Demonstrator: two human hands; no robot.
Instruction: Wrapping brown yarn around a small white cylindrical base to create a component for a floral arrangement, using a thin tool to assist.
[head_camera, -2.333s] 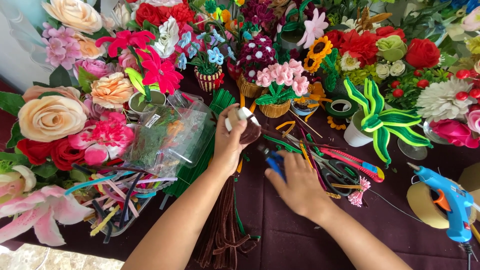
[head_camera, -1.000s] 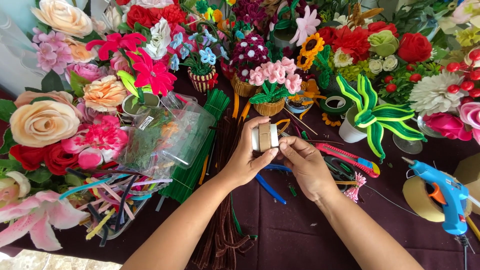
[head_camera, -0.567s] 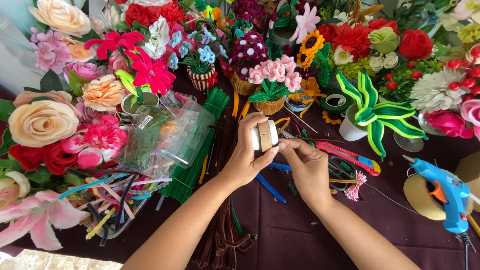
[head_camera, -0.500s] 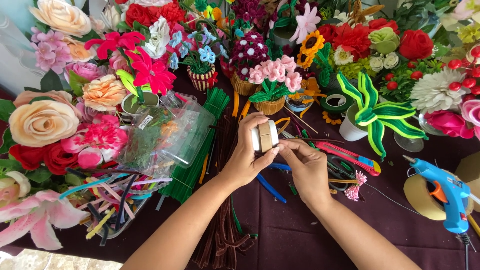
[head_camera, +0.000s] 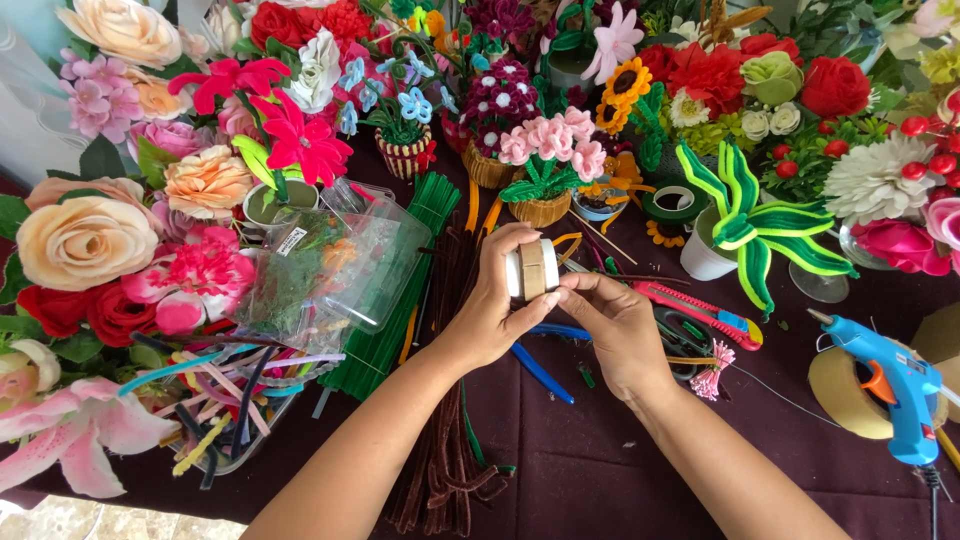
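My left hand (head_camera: 497, 300) grips a small roll of tan tape (head_camera: 532, 269) with a white core, held upright above the dark maroon table (head_camera: 600, 470). My right hand (head_camera: 615, 325) sits just right of it, thumb and fingertips pinching at the roll's lower edge. Under the hands lie blue-handled pliers (head_camera: 545, 365) and a bundle of brown pipe cleaners (head_camera: 450, 440).
Artificial flowers ring the table on the left and back. A clear plastic box (head_camera: 340, 265), green pipe cleaners (head_camera: 395, 300), a red utility knife (head_camera: 700, 310), a green-and-white potted craft plant (head_camera: 745, 225), a blue glue gun (head_camera: 895, 385) on a tape roll (head_camera: 845, 395) lie around.
My left hand brought the tape roll down from the back toward me, and my right hand left the tools on the table and came up to pinch the roll.
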